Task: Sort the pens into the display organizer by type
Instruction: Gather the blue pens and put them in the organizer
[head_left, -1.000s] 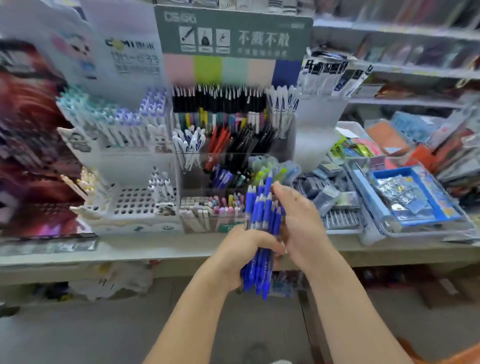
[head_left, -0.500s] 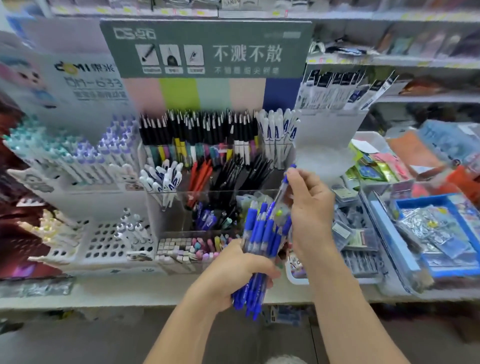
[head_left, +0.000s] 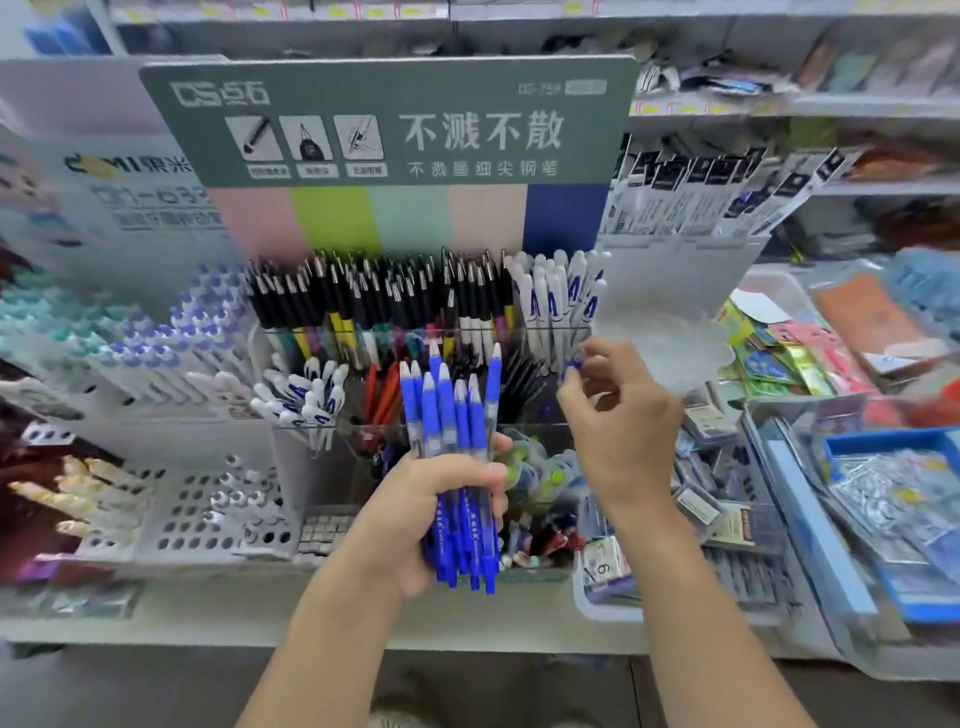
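My left hand (head_left: 415, 509) grips a bundle of blue pens (head_left: 452, 415), held upright in front of the clear display organizer (head_left: 322, 467). To the right and slightly higher, my right hand (head_left: 618, 415) pinches the blue end of a single pen (head_left: 573, 364); the hand hides the rest of it. That hand sits just below the white pens (head_left: 550, 296) in the organizer's back row. Black pens (head_left: 374, 296) fill the rest of that row. Red pens (head_left: 382, 400) and dark pens stand in the middle compartments behind the bundle.
A white perforated rack (head_left: 182, 514) and purple-capped pens (head_left: 171, 338) stand to the left. A green sign (head_left: 389, 119) rises behind the organizer. Trays of packaged stationery, including a blue tray (head_left: 836, 452), crowd the right. The shelf's front edge (head_left: 208, 623) runs below.
My right hand has drawn one blue pen out of the bundle and carried it up and right toward the white pens. The view has closed in on the organizer.
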